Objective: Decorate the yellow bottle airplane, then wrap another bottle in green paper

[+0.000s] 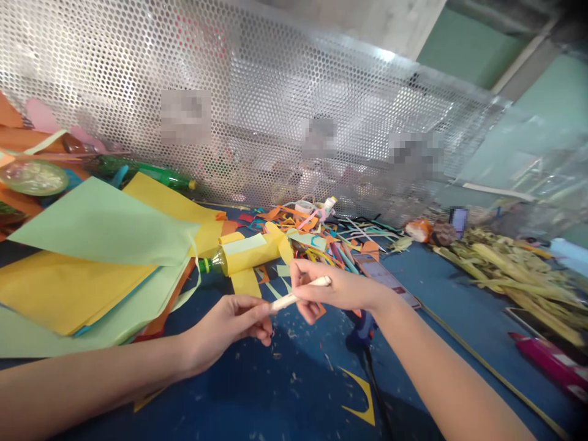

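While the left hand (227, 331) pinches its lower end, the white rod (285, 301) slants up rightward, gripped by the right hand (337, 291).

- 2 hands: left hand (236, 320), right hand (344, 286)
- 1 white stick (285, 301)
- 1 paper-wrapped bottle (250, 252), middle
- 1 green bottle (158, 175), far left
- 1 lit phone (390, 278), right
- 1 magenta item (549, 361), right
- 1 curved yellow scrap (367, 401), near
- husks (509, 263), right: uncountable

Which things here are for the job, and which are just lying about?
For the job: white stick, held by left hand and right hand; perhaps wrapped bottle nearby.

Just lying about, it seems: phone, husks, green bottle.
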A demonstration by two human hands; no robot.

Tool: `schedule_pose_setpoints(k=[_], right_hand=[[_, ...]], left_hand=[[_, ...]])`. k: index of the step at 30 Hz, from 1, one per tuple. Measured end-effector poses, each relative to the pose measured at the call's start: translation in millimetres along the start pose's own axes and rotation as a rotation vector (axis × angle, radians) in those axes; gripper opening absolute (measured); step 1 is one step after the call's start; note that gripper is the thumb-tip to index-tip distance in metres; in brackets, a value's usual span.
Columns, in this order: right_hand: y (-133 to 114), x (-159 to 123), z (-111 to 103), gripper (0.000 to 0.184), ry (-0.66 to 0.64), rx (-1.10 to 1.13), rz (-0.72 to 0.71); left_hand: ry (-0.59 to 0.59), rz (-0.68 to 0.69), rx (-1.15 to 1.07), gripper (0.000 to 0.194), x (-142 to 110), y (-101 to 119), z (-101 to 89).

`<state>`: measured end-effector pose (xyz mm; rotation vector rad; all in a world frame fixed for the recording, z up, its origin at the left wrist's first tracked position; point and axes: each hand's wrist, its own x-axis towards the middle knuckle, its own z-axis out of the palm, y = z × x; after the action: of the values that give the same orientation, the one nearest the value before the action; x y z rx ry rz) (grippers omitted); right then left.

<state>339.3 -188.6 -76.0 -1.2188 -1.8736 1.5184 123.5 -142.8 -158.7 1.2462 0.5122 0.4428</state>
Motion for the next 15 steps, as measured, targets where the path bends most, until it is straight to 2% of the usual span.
schedule_pose_setpoints(k=[2, 3, 5, 6, 8, 9, 10, 12, 15], right_hand=[[-6, -11, -11, 0.012, 0.076, -0.032, -0.018], [-8, -16, -19, 0.012, 0.156, -0.032, -0.045], [-8, -28, -39, 0.012, 0.446, -0.061, -0.140], [-5, -32, -51, 0.012, 0.638, -0.125, -0.167], [9, -36, -73, 0.007, 0.909, -0.364, -0.094], [19, -36, -83, 0.011, 0.985, -0.526, 0.011], [29, -35, -92, 0.015, 1.011, -0.677, 0.135], [52, -30, -105, 0.017, 0.939, -0.871, 0.336], [79, -18, -114, 0.017, 0.908, -0.899, 0.397]], left_hand=[[0.014, 0.003, 0.042, 0.031, 1, -3, -0.1], [0.023, 0.008, 0.078, 0.031, 2, -5, -0.1], [0.018, 0.025, 0.179, 0.030, 1, -8, 0.4], [-0.001, 0.036, 0.238, 0.030, 0, -10, 1.0], [-0.052, 0.083, 0.365, 0.026, -3, -12, 3.1], [-0.068, 0.114, 0.427, 0.024, -4, -13, 4.5], [-0.085, 0.142, 0.487, 0.022, -6, -13, 6.0], [-0.145, 0.186, 0.592, 0.021, -9, -13, 8.7], [-0.240, 0.271, 0.732, 0.031, -12, -11, 10.7]])
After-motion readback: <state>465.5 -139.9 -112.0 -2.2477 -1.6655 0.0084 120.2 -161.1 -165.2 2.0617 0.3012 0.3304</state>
